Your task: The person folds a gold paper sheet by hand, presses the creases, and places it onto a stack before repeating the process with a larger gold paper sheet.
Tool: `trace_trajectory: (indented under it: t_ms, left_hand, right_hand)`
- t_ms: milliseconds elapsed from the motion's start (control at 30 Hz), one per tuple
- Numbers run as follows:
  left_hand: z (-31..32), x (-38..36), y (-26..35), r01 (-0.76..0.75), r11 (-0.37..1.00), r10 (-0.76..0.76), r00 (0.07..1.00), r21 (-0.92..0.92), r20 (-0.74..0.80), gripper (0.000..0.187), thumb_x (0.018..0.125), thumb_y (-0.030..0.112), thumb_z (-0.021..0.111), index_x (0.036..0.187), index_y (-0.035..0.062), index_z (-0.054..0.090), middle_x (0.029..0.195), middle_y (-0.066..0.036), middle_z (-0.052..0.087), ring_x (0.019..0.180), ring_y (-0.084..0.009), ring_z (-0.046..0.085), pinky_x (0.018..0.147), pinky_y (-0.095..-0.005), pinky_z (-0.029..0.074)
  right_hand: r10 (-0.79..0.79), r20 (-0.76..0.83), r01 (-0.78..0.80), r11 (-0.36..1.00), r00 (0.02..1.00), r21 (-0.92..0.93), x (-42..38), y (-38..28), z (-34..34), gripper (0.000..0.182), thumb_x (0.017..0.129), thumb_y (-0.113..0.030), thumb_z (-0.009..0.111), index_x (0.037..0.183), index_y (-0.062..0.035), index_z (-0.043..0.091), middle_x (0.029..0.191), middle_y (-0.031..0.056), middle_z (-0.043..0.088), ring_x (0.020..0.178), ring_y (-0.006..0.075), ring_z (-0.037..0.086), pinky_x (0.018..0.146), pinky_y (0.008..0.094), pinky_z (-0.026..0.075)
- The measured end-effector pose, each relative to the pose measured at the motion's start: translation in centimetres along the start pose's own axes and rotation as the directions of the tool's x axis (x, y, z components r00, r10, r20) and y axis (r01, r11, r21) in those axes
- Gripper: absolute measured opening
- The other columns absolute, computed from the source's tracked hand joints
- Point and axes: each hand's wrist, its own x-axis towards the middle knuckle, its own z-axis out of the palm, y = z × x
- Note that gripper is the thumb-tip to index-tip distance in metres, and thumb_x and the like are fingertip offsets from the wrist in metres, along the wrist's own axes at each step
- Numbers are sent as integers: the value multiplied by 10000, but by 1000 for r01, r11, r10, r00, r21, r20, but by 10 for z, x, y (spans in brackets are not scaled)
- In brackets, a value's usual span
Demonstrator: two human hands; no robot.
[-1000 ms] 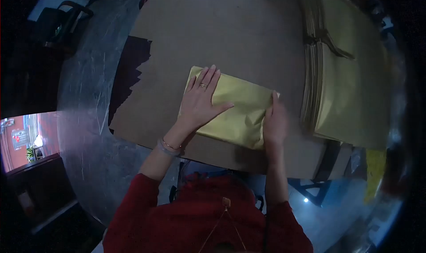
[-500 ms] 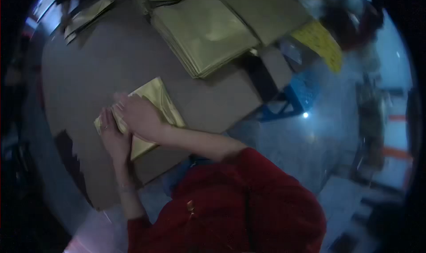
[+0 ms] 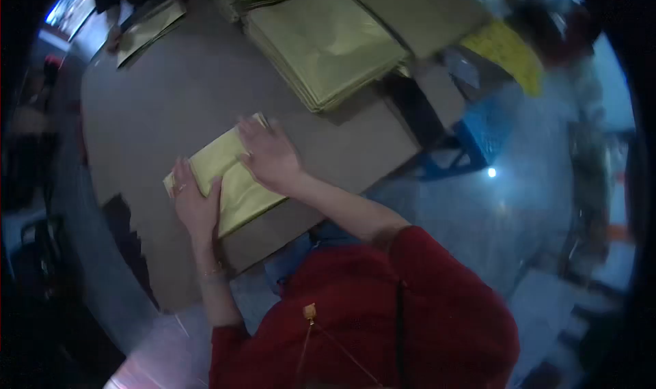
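A glossy yellow-gold sheet (image 3: 231, 177), looking folded, lies on the brown table in front of me. My left hand (image 3: 196, 201) rests flat on its left end, fingers stretched out and the thumb apart. On the right end, my right hand (image 3: 270, 155) presses down with its fingers extended toward the far edge. Between the two hands the shiny surface shows, with a crease running across it.
A thick stack of gold sheets (image 3: 335, 47) lies at the table's far side. More gold sheets (image 3: 152, 30) lie at the far left, near another person's hand (image 3: 115, 37). A blue plastic stool (image 3: 478, 136) stands right of the brown table (image 3: 137, 116).
My right hand has slid from beside my left hand to the right end of the gold sheet. The sheet now looks flatter. My left hand stays on the left end.
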Motion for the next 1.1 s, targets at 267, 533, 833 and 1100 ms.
trace_trajectory:
  t_ms: [267,533,833,1100]
  left_hand:
    - [8,-4,-2,116,992,-121,987,-51,-103,794,841,545,563,1402,17,370,1471,-151,348,1378,-293,301,1119,-464,247]
    - [7,-6,0,66,996,-75,985,-59,-157,778,847,551,542,1383,8,394,1460,-158,361,1373,-309,305,1113,-452,256]
    - [12,-3,-5,80,996,-83,992,-32,-100,726,870,476,538,1419,36,357,1483,-135,337,1384,-296,292,1117,-461,250]
    - [18,-10,1,188,982,-179,964,32,-195,669,920,411,472,1416,-13,323,1483,-179,308,1388,-333,260,1126,-473,219]
  right_hand:
    - [-57,65,67,982,996,-178,4,-3,-1,558,945,-334,449,1416,-55,343,1483,100,334,1365,250,324,1098,513,240]
    - [-24,93,56,930,995,-362,7,-14,3,550,956,-306,418,1429,-44,319,1498,124,302,1394,253,274,1109,537,203]
    - [-173,69,176,984,983,-33,13,-22,13,505,964,-307,408,1416,-87,360,1494,85,321,1373,250,313,1115,488,239]
    - [-67,104,80,990,992,-120,4,15,-4,545,968,-316,395,1445,-71,296,1514,96,278,1396,249,267,1127,491,208]
